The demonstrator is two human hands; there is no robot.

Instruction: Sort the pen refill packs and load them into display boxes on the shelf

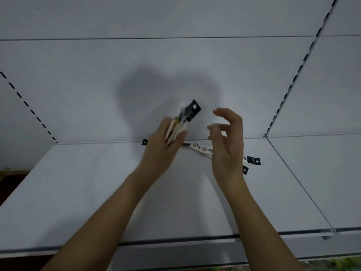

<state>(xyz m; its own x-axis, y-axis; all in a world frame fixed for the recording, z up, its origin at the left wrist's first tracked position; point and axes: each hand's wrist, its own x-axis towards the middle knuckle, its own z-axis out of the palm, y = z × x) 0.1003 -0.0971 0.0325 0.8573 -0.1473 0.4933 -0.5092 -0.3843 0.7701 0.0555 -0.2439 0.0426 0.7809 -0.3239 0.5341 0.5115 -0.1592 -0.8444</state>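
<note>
My left hand (164, 141) grips a bundle of pen refill packs (184, 118), slim white packs with black hanging tabs, tilted up and to the right above the white shelf (88, 192). My right hand (227, 141) hovers just right of the bundle, fingers spread and curled, holding nothing. More refill packs (203, 149) lie flat on the shelf near the back wall, partly hidden behind both hands. Their black tabs show at the right (253, 160) and at the left (144, 142). No display box is in view.
The white back panel (175, 65) rises behind the shelf, with slotted uprights at left (29, 108) and right (297, 75). A second shelf section (322, 173) adjoins on the right. The shelf's front edge (175, 241) runs across below my forearms.
</note>
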